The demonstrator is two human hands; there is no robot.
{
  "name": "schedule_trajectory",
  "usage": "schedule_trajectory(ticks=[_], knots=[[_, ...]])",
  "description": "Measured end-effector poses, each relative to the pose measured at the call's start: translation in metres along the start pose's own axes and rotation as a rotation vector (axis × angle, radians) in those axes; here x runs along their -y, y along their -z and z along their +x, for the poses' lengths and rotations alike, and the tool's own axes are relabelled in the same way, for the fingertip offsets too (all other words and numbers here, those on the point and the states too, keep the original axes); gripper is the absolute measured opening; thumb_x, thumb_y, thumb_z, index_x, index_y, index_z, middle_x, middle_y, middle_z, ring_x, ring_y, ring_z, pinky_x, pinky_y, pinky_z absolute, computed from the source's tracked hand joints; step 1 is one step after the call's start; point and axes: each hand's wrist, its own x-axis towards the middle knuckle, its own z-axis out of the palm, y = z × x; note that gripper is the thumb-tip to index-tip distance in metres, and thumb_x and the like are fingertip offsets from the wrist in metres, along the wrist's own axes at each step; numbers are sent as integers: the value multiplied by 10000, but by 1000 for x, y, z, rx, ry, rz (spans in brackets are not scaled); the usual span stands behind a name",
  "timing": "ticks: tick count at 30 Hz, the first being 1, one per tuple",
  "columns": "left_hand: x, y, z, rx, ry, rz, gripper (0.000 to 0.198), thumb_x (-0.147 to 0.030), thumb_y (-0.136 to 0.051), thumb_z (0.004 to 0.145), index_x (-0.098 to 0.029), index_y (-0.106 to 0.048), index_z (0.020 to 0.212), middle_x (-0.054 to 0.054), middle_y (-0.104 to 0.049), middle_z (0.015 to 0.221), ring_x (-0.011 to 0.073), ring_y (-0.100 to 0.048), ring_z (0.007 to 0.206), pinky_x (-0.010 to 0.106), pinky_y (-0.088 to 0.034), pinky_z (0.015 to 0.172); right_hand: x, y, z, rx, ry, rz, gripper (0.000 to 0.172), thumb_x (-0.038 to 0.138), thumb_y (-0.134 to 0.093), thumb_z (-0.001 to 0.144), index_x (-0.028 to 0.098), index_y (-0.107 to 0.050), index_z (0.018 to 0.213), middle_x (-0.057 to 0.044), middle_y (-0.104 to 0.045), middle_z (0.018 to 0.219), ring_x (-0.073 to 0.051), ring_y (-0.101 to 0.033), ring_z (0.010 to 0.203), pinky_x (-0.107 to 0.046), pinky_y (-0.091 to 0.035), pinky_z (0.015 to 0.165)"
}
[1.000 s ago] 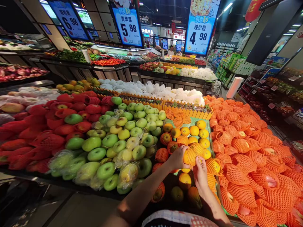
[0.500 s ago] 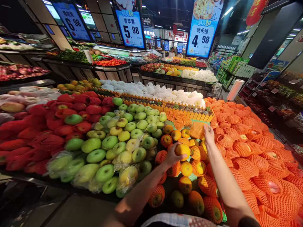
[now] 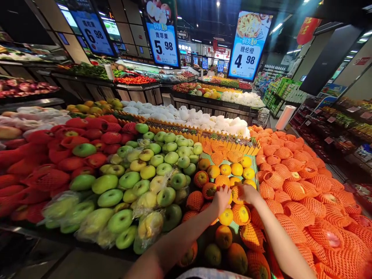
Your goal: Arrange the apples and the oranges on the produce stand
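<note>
Bare and orange-netted oranges (image 3: 236, 169) are piled in the middle of the fruit stand. My left hand (image 3: 222, 197) and my right hand (image 3: 247, 192) meet low over this pile. My left hand's fingers curl around a bare orange (image 3: 230, 198), of which only a sliver shows. Right beside it, my right hand closes on an orange foam net (image 3: 236, 192). A bare orange (image 3: 226, 217) and a half-netted one (image 3: 241, 214) lie just below the hands.
Green apples (image 3: 145, 182), some bagged, lie left of the oranges, with red-netted fruit (image 3: 58, 162) further left. Orange-netted fruit (image 3: 305, 193) fills the right side. A yellow fence divider (image 3: 226, 140) and white-netted fruit (image 3: 203, 116) sit behind. Price signs hang above. A roll of bags (image 3: 285, 117) stands far right.
A second ago both hands held a netted orange. The right hand then reached to the back of the pile while the left held a bare orange. Now both hands are together again, low over the pile.
</note>
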Motion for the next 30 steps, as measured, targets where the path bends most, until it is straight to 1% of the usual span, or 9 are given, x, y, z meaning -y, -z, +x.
schedule_trajectory(ticks=[2,5,9,12,15,19,23,28,30], knots=[[-1,-1,1,28,-15,-8,735,-391,-879,690,-175,-608,1338,235,-562,1335,411,-542,1185,451,-491,907,-3,-19,-20,8,30,-84,683,130,-860,535,248,-723,1194,-148,-627,1320,-353,-613,1172,-425,-466,966],[0,10,-2,9,-10,-131,551,-381,-724,846,-138,-620,1330,244,-595,1276,405,-547,1191,461,-508,894,-5,-36,-39,-62,33,-213,820,179,-801,637,244,-565,1419,-174,-529,1406,-376,-583,1210,-442,-484,947],[-6,37,-12,-249,-164,-509,315,-226,-417,985,-196,-643,1203,131,-644,1192,249,-607,1126,398,-508,997,-3,-38,-61,-309,113,56,801,207,-728,691,222,-458,1445,-142,-537,1396,-368,-532,1289,-479,-467,1026],[-15,54,-15,-338,-280,-690,275,-271,-434,976,-214,-641,1149,97,-663,1152,218,-617,1110,380,-511,1021,4,-40,-81,-402,153,416,775,311,-797,706,231,-460,1399,-109,-557,1398,-349,-516,1319,-484,-389,1141],[-19,65,-15,-298,-237,-755,280,-340,-593,888,-212,-643,1132,94,-678,1133,239,-635,1090,406,-525,1008,10,-46,-97,-482,67,673,741,366,-872,664,270,-512,1304,-65,-581,1355,-326,-517,1319,-473,-348,1185],[-15,71,-19,-154,-289,-862,607,-379,-780,720,-272,-590,1286,75,-693,1228,268,-662,1136,412,-527,1038,15,-54,-113,-551,24,891,815,310,-921,607,369,-535,1322,-12,-543,1433,-297,-486,1373,-464,-349,1204],[-13,60,-23,-157,-279,-949,791,-374,-816,669,-349,-519,1402,45,-723,1149,250,-699,998,392,-573,921,14,-57,-125,-507,6,1075,754,285,-910,628,424,-614,1307,17,-569,1465,-292,-499,1400,-492,-391,1196],[-13,44,-14,-18,-31,-1312,480,-404,-697,785,-285,-571,1233,48,-721,941,191,-681,829,319,-569,718,-8,-35,-120,-660,-121,1030,246,358,-884,664,269,-797,876,-62,-774,1065,-323,-705,1083,-539,-491,1089],[-10,45,-9,-4,62,-1402,396,-393,-669,805,-279,-562,1169,59,-718,995,187,-675,855,328,-568,741,-21,-17,-113,-673,-156,1020,240,390,-898,644,229,-790,785,-87,-783,950,-312,-725,971,-530,-521,1037]])
